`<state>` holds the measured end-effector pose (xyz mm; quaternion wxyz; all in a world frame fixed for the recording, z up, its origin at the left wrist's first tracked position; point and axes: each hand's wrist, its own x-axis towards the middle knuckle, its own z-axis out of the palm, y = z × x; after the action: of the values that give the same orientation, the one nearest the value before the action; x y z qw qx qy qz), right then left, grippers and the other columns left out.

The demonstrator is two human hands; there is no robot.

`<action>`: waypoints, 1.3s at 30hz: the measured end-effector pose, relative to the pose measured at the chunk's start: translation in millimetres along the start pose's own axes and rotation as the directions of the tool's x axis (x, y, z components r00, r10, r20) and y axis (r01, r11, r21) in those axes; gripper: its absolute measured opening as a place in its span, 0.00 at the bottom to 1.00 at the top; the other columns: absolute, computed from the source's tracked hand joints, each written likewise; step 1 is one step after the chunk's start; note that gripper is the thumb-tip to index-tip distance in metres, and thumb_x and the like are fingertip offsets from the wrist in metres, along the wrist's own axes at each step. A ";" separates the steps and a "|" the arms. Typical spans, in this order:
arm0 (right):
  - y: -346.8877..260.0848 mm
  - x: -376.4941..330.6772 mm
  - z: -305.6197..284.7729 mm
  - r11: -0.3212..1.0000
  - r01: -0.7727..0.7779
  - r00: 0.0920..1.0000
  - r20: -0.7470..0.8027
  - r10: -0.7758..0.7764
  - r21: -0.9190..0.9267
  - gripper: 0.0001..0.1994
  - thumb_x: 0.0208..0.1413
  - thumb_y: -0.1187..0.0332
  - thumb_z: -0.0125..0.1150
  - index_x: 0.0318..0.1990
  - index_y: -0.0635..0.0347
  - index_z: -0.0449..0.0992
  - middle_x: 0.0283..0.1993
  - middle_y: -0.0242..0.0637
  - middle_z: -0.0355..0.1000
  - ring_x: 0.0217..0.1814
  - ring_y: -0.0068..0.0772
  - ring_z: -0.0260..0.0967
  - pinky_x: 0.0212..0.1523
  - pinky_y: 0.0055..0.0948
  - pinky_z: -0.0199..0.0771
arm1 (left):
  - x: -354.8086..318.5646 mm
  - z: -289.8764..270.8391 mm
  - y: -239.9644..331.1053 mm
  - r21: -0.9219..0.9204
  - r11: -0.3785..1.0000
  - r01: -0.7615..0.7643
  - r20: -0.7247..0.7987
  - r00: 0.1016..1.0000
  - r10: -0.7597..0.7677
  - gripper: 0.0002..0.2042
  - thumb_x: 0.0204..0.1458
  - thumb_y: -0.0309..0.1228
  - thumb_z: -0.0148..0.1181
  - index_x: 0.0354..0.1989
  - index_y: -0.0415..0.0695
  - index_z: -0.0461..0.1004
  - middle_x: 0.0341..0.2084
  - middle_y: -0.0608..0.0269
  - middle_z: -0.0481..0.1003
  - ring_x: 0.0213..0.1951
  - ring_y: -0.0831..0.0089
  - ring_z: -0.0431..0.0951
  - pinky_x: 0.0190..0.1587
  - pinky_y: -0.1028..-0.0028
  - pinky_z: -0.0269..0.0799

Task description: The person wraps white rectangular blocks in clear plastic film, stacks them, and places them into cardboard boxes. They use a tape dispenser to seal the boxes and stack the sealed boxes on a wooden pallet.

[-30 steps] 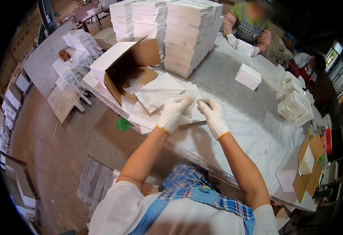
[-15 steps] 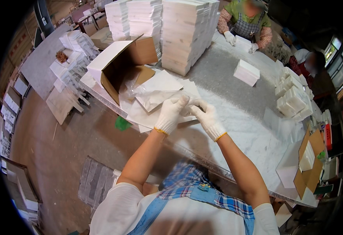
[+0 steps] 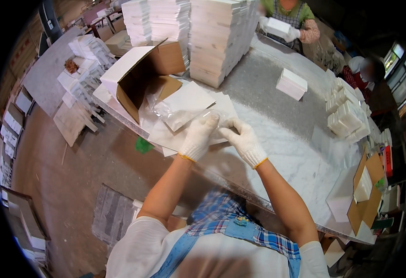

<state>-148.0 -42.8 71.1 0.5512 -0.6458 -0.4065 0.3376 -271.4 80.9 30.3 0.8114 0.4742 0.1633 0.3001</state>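
Note:
Both my hands wear white knitted gloves with yellow cuffs and meet above the near edge of the table. A thin clear plastic bag [image 3: 177, 115] trails left from them over loose white sheets [image 3: 194, 96]. My left hand [image 3: 200, 135] is closed on the bag's end, thumb on top. My right hand [image 3: 243, 142] pinches at the same end, thumb and fingertips together; the film between the hands is hard to make out. Left of the sheets, an open cardboard box [image 3: 131, 74] lies on its side, with more clear film at its mouth.
Tall stacks of white tiles [image 3: 212, 41] stand behind the box. A white tile bundle [image 3: 291, 84] sits on the grey table [image 3: 254, 69]; more bundles [image 3: 349, 116] lie at right. Another open carton [image 3: 367, 197] stands at the right end. Across the table, a gloved co-worker [image 3: 295, 23] holds a white block.
My hands have shifted slightly, the right thumb and fingers now a little lower. The plastic lies lower across the sheets. The co-worker has lifted the white block off the table.

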 end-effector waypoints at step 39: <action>0.9 -20.9 -15.2 0.995 -0.036 0.983 -0.175 0.052 0.097 0.13 0.68 0.63 0.57 0.51 0.62 0.78 0.40 0.30 0.76 0.34 0.16 0.68 0.35 0.21 0.69 | -19.5 7.5 25.7 -0.114 0.990 0.083 0.054 0.996 -0.078 0.06 0.57 0.26 0.65 0.32 0.39 0.75 0.29 0.60 0.77 0.29 0.72 0.76 0.32 0.70 0.76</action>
<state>-143.6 -68.2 72.5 0.6071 -0.6556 -0.3252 0.3097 -290.8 72.8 55.9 0.8529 0.4262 0.1446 0.2644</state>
